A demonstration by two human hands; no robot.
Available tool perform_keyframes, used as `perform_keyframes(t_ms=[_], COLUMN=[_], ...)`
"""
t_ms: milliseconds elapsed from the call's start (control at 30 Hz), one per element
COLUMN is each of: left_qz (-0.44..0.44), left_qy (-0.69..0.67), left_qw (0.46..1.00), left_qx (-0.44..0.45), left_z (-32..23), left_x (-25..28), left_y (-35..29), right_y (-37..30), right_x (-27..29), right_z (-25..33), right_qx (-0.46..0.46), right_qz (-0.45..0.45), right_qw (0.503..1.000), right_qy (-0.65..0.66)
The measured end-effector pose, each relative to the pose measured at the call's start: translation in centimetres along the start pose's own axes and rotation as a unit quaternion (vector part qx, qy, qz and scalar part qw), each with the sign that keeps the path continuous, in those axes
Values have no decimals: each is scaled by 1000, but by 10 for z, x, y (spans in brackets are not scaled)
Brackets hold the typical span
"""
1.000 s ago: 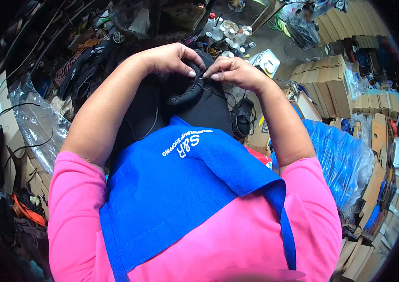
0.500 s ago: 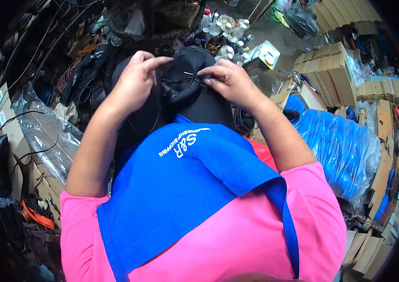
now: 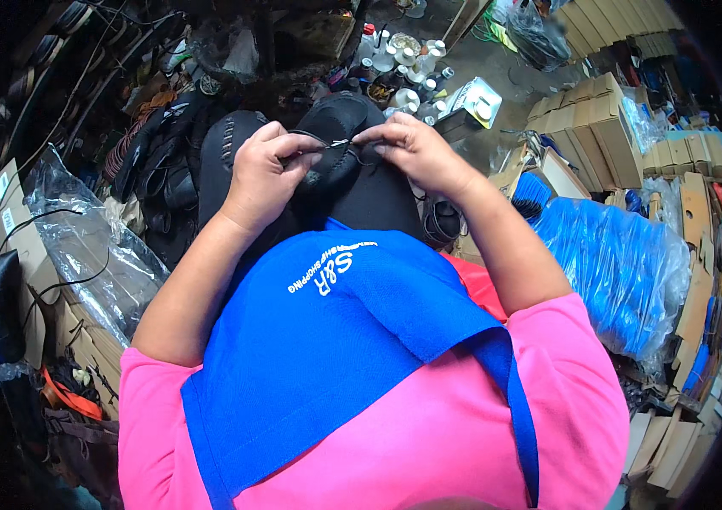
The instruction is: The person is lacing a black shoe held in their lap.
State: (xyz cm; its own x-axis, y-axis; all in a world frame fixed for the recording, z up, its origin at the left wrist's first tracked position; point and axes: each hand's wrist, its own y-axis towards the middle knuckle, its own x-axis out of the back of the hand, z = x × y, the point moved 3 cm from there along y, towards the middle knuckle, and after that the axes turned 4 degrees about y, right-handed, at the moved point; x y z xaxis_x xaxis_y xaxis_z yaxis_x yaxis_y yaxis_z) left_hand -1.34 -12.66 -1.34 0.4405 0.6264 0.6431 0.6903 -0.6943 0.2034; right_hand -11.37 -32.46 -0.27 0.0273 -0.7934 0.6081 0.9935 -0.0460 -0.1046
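A black shoe with coarse stitching along its edge rests across my dark-clad knees. Over it, my left hand is closed, thumb and forefinger pinching a thin black cord. My right hand pinches the cord's other side, just right of the shoe's opening. Between the two hands shows a small shiny pale piece, too small to name. Left of the shoe, a dark oval piece with pale stitch marks shows beside my left wrist.
Several white bottles crowd the floor ahead. Cardboard boxes and a plastic-wrapped blue bundle stand at the right. On the left lie black footwear pieces and clear plastic sheeting. A blue cloth covers my front.
My left hand has moved right and slightly down, its fingers closing on the cord by the shiny piece. My right hand has stayed nearly in place. The stitched oval piece is now more visible.
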Motion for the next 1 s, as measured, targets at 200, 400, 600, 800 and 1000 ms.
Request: perform_keyframes(t_ms=[200, 400, 600, 800, 1000], left_qz=[3, 19, 23, 29, 118], left_qy=[-20, 0, 4, 6, -96], left_qw=[999, 999, 999, 998, 988], left_qx=[-32, -35, -49, -56, -5], left_z=[13, 12, 14, 11, 20], left_x=[-8, -8, -11, -13, -23], left_y=[12, 14, 16, 17, 31], right_y=[17, 24, 27, 26, 29], right_x=[15, 17, 18, 20, 16], right_z=[-4, -1, -3, -3, -18], right_qx=[7, 9, -4, -1, -31], right_qz=[81, 100, 105, 116, 148], right_qw=[997, 995, 994, 993, 982], right_qy=[8, -5, 6, 17, 117])
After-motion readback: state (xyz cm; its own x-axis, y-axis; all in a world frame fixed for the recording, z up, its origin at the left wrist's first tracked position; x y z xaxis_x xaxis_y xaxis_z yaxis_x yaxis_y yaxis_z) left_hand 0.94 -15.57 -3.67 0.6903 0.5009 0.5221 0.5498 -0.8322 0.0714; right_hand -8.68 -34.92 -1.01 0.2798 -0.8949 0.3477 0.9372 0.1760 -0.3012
